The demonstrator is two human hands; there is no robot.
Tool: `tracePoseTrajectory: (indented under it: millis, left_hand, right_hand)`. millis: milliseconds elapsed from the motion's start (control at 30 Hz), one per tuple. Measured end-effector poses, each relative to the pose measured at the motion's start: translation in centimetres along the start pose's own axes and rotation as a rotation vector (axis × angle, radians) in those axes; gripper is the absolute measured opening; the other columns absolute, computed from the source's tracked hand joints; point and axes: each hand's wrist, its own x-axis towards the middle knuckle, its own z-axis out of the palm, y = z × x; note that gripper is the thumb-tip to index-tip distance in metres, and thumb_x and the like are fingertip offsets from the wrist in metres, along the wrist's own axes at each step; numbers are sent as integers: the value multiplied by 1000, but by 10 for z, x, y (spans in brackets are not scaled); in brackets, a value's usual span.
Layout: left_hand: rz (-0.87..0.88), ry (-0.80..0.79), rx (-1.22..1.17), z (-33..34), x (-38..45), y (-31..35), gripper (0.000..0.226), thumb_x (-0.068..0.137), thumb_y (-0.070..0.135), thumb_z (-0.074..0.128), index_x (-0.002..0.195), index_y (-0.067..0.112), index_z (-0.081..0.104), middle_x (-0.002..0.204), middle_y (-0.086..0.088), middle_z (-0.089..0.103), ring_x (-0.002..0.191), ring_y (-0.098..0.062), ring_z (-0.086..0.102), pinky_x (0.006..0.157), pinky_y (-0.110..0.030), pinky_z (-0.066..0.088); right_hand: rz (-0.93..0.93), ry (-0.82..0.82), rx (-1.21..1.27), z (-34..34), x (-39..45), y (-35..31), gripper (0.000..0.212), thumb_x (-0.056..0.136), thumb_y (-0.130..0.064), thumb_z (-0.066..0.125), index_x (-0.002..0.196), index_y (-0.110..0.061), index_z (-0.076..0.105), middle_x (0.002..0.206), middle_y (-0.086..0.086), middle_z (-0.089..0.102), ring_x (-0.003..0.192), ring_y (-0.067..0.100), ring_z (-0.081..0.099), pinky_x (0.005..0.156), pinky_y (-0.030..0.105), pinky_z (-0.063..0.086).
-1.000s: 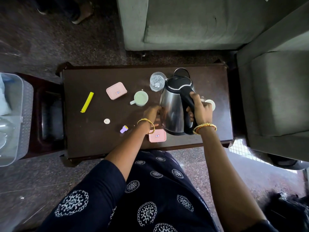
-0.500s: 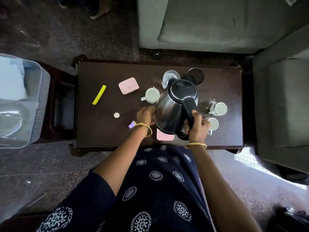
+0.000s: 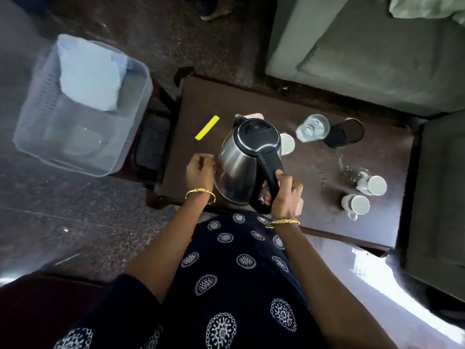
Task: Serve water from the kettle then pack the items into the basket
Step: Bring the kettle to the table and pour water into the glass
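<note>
My right hand grips the black handle of the steel kettle, which hangs above the left part of the dark wooden table. My left hand sits just left of the kettle body, fingers curled, holding nothing that I can see. A clear plastic basket with a white cloth in it stands on a stool to the left. Two white cups stand at the table's right, a third white cup peeks out behind the kettle. A water glass and the black kettle base are at the back.
A yellow clip lies on the table's left. A pink box corner shows behind the kettle. Water drops spot the table near the cups. Grey sofas close in the back and right sides.
The kettle has moved left across the table in my right hand, away from the two cups on the right. My left hand moved left along with it. My view swung left.
</note>
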Motion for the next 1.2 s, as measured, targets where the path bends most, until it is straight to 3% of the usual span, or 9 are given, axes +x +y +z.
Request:
tracePoseTrajectory:
  millis: [67,233,433,533,633,800,933,1067,1200]
  left_hand:
    - [34,80,22,-34,9,2,23,84,9,48,69,24,58,77,-8,63,74,-24,57,68,-36,46]
    - [97,336,41,-125,39,7,10,83,11,52,83,11,63,85,-14,68,79,-27,62,75,-36,50]
    - [-116,685,-41,-225,93,11,27,81,14,59,103,-1,56,107,-22,59,84,-26,59,78,-31,44]
    - [-284,614,-158,-263,119,12,38,84,19,57,115,-1,47,112,-24,60,95,-36,62,84,-40,51]
    - [-317,451,-237,-284,135,15,13,94,16,46,91,8,56,82,-12,58,51,-16,59,55,-33,48]
    - [-459,324,-415,-297,147,7,30,101,20,31,82,7,50,63,-12,60,34,-15,59,46,-29,55]
    - [-455,296,-388,-301,155,-4,50,92,50,44,89,2,57,73,-11,66,53,-25,67,52,-34,58]
    - [-457,271,-303,-302,164,-1,34,97,32,42,108,1,50,99,-21,62,88,-40,65,66,-50,59]
    - [-396,338,-188,-292,166,10,29,98,14,35,116,-3,49,120,-27,56,91,-37,61,37,-27,53]
  right_hand:
    - [8,-46,60,33,-11,-4,46,81,-28,54,37,-15,56,27,3,39,25,9,41,29,10,28]
    - [-39,-301,43,111,-34,-7,39,70,-39,48,40,-17,55,32,-4,43,31,7,34,36,14,27]
    - [-43,-534,47,208,-57,-17,52,69,-45,46,47,2,46,33,0,37,31,17,28,40,21,22]
    - [-91,-595,71,258,-67,-26,67,67,-46,50,52,18,41,31,-2,39,29,14,30,38,18,22]
    - [-97,-618,65,301,-73,-30,66,66,-47,54,53,18,45,30,-4,40,26,11,30,36,14,24]
    - [-118,-574,-52,369,-73,-13,47,74,-38,61,45,-2,51,34,2,42,29,14,36,39,18,29]
    - [-155,-512,-97,406,-66,15,41,65,-48,62,42,-17,51,43,6,46,39,19,40,46,27,32]
    - [-198,-473,-108,425,-64,42,40,66,-47,62,37,-21,50,41,5,46,42,22,42,48,35,35]
    - [-232,-447,-145,435,-75,58,39,68,-49,63,45,-19,52,43,11,45,44,28,42,44,45,41]
